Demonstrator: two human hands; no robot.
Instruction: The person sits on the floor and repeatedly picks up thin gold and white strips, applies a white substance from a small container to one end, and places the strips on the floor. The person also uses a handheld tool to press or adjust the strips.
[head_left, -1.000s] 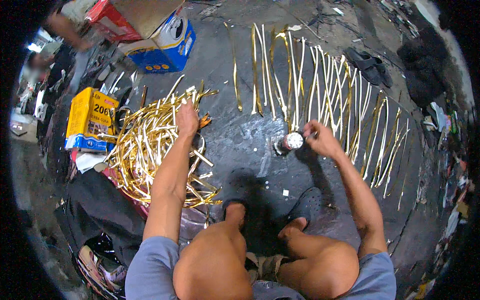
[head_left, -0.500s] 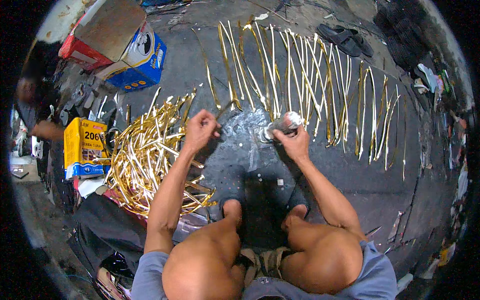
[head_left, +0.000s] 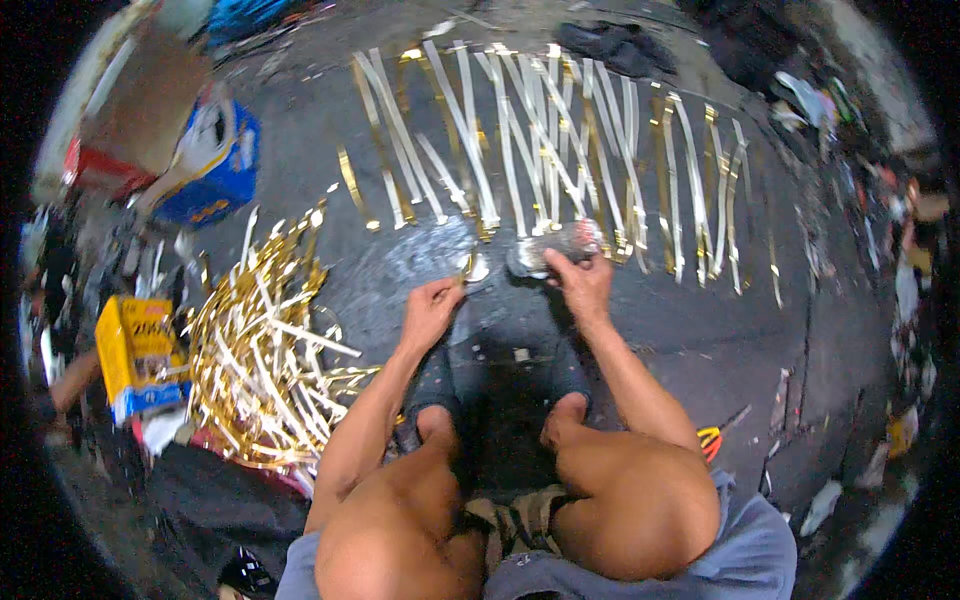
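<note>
My left hand (head_left: 432,308) is closed, thumb and fingers pinched together. Beyond its fingertips shows a short thin gold-coloured piece beside a pale round patch; blur hides exactly what is held. My right hand (head_left: 585,285) grips a small, clear, whitish container (head_left: 560,243) that lies tilted, its round end turned toward my left hand. Just past both hands, long gold and white strips (head_left: 540,140) are spread side by side across the dark mat (head_left: 330,290). A glossy, smeared patch (head_left: 425,250) marks the mat near my left hand.
At the left is a tangled heap of gold and white strips (head_left: 265,350), beside a yellow and blue box (head_left: 140,355). Farther back stands an open red and blue carton (head_left: 215,165). Dark sandals (head_left: 615,48) lie beyond the strips. Scraps litter the right edge.
My left hand has moved right and nearer to me, close to the container. My right hand keeps hold of the container. The whole view has shifted, and the picture is more blurred.
</note>
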